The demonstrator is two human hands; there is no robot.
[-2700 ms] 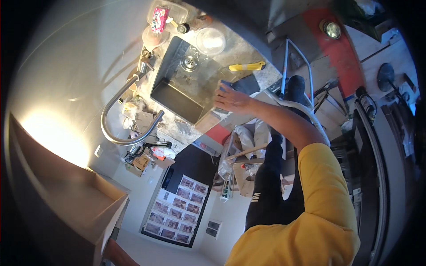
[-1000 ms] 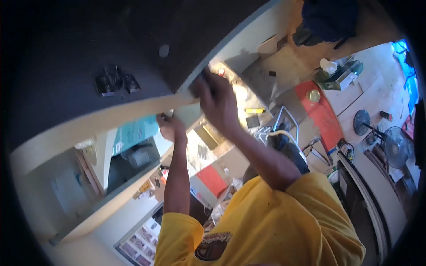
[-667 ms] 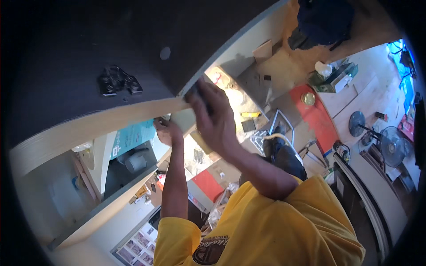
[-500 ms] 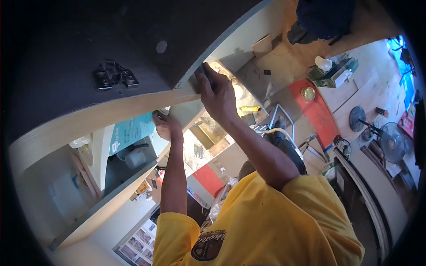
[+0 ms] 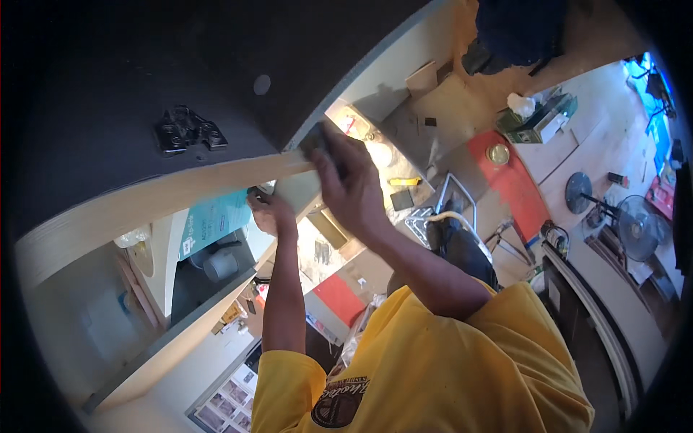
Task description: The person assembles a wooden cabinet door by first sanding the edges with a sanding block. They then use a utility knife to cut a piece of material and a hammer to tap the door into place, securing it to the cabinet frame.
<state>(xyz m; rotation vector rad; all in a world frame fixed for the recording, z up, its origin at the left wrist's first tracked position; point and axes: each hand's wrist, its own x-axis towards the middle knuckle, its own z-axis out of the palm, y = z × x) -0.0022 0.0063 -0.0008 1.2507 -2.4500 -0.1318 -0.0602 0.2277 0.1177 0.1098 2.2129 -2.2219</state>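
Observation:
My right hand [image 5: 351, 180] is closed around a dark block [image 5: 316, 141], held at the corner where a cabinet's dark panel [image 5: 216, 65] meets its pale wooden front edge [image 5: 166, 193]. Motion blurs its fingers a little. Lower and to the left, my left hand [image 5: 273, 214] has its fingers bent up under that pale edge, next to a teal box. A small shiny bit shows at its fingertips, too little to name. On the dark panel sits a black hinge plate [image 5: 189, 131].
Inside the cabinet are the teal box [image 5: 215, 222] and a white cup-like piece [image 5: 220, 265]. Below, cluttered floor holds a metal stepladder [image 5: 462, 198], a yellow tool [image 5: 406, 182], a red strip [image 5: 509, 184], a green carton [image 5: 538, 124] and a fan [image 5: 639, 227].
My right hand, with the dark block, has come a short way down and toward me along the panel's corner. My left hand has stayed nearly in place.

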